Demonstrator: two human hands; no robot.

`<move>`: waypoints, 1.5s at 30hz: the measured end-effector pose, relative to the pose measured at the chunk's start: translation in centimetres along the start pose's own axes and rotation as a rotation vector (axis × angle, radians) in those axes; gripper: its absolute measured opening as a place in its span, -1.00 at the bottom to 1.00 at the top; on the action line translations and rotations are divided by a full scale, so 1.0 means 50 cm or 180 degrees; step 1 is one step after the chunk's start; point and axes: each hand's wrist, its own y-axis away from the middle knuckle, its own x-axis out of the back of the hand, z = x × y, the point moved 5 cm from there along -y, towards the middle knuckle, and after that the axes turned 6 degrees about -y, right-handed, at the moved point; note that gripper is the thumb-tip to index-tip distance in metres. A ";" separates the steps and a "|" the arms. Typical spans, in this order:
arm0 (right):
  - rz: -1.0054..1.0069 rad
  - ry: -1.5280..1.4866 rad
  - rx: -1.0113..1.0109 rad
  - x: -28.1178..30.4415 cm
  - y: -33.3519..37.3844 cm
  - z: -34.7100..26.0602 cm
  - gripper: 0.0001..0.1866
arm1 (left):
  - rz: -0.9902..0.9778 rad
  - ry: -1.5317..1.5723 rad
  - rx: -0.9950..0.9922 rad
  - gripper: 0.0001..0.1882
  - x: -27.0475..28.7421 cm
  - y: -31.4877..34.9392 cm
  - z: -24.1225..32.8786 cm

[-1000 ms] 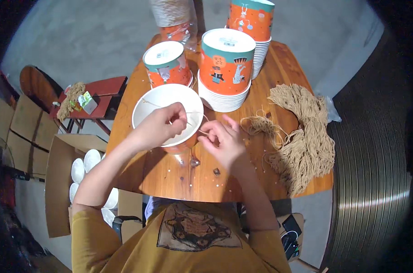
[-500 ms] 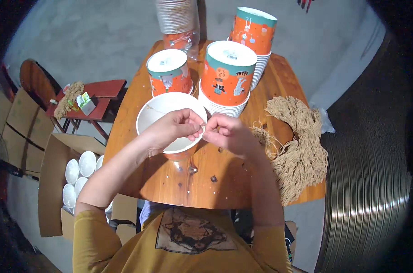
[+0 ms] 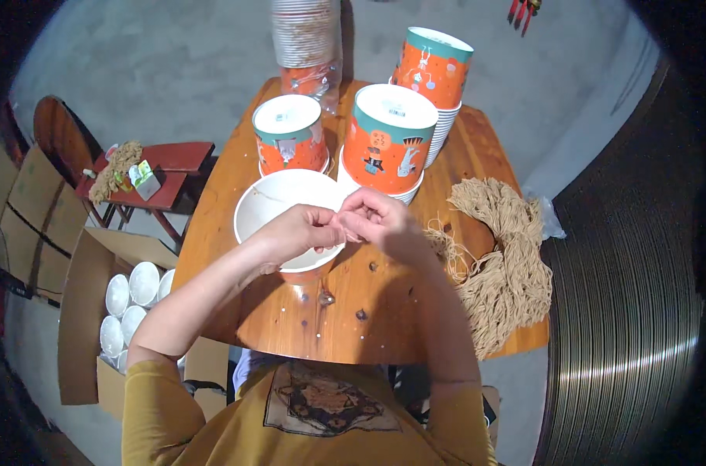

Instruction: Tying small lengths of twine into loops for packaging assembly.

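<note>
My left hand point(image 3: 298, 233) is closed in a pinch over the right part of a white-lined paper bucket point(image 3: 252, 217). Against its fingertips, my right hand point(image 3: 380, 221) pinches too, right at the bucket's rim. Whatever lies between the fingers is too small to make out. A thin tan strand point(image 3: 269, 194) shows on the bucket's inner wall. The bucket stands upright on the wooden table point(image 3: 291, 330), its orange outside partly visible below my hands. To the right lies a large bundle of tan twine point(image 3: 504, 272), with loose loops trailing near my right forearm.
Behind the bucket stand upturned orange and green bucket stacks point(image 3: 388, 147), a shorter one point(image 3: 289, 136) and a taller one point(image 3: 438, 66). A plastic-wrapped stack point(image 3: 306, 39) rises at the back. On the left are a cardboard box point(image 3: 85, 311) of white cups and a red bench point(image 3: 178, 158).
My hands have come together, with the fingertips now overlapping at the rim. The whole scene sits slightly lower in the view.
</note>
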 end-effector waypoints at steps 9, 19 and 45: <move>0.0928 0.0828 0.0734 0.015 0.047 0.046 -0.80 | -0.0228 0.0009 -0.0071 -0.88 -0.006 0.001 0.009; 0.1074 0.1484 0.1697 -0.026 0.084 0.000 -0.85 | -0.0342 0.0331 0.0081 -0.91 -0.002 -0.008 -0.002; 0.0970 0.1269 0.1671 -0.035 0.093 0.005 -0.79 | -0.0513 0.1165 0.0253 -0.85 0.006 0.001 -0.004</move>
